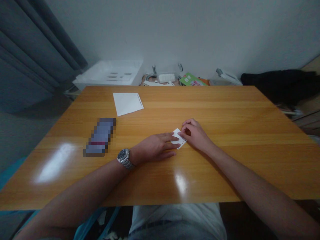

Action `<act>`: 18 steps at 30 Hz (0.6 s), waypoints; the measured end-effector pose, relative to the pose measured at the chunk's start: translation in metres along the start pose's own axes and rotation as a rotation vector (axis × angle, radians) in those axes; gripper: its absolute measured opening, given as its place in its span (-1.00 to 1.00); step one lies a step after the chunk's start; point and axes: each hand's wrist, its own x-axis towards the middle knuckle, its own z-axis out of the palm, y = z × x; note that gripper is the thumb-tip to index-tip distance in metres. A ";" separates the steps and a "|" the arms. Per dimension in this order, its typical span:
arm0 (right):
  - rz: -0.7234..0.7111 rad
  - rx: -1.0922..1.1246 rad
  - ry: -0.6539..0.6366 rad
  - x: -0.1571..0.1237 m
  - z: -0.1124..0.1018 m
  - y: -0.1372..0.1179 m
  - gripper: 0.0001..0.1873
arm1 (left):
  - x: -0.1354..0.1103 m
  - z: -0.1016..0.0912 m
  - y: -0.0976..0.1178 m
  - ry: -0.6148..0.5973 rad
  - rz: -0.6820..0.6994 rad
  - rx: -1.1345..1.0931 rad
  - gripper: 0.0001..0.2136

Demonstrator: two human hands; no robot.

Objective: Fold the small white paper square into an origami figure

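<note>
The left hand lies palm down with its fingers extended, some of them across a small white piece of paper with a hole-punched edge, apparently to keep it flat and steady. The right hand meets the paper's right side, thumb and forefinger curled together; whether paper is caught between them I cannot tell. The piece rests on the glossy yellow-brown wooden worktop, whose flat surface seems to give it firm backing. A silver metal watch with a dark dial circles the left wrist. Farther left lies a pixelated, bluish, oblong item, and beyond it a larger white paper sheet with a perforated edge, both well apart from the hands, presumably leaving them room.
</note>
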 end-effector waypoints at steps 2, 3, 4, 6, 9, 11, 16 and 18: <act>-0.006 -0.006 0.002 0.000 0.001 0.001 -0.83 | 0.000 0.000 0.000 -0.006 0.000 0.000 -0.67; -0.007 -0.006 0.004 0.000 0.001 0.001 -0.83 | 0.000 0.000 0.000 -0.007 0.000 -0.001 -0.67; -0.006 -0.005 0.006 0.000 0.001 0.001 -0.84 | 0.000 0.000 0.000 -0.006 0.000 -0.002 -0.67; -0.005 -0.002 0.009 0.000 0.001 0.001 -0.85 | 0.001 -0.001 0.001 -0.001 -0.001 -0.004 -0.68; -0.003 0.006 0.007 0.000 0.002 0.001 -0.84 | 0.002 -0.001 0.001 0.003 -0.001 -0.019 -0.69; 0.002 0.010 0.006 0.000 0.002 0.001 -0.83 | 0.002 -0.001 0.001 -0.004 -0.002 -0.034 -0.68; -0.013 0.008 0.010 0.000 0.001 0.001 -0.83 | -0.001 -0.002 -0.001 -0.025 0.020 -0.043 -0.64; -0.012 0.004 0.005 0.000 0.001 0.001 -0.84 | -0.002 -0.003 -0.002 -0.015 0.033 -0.043 -0.64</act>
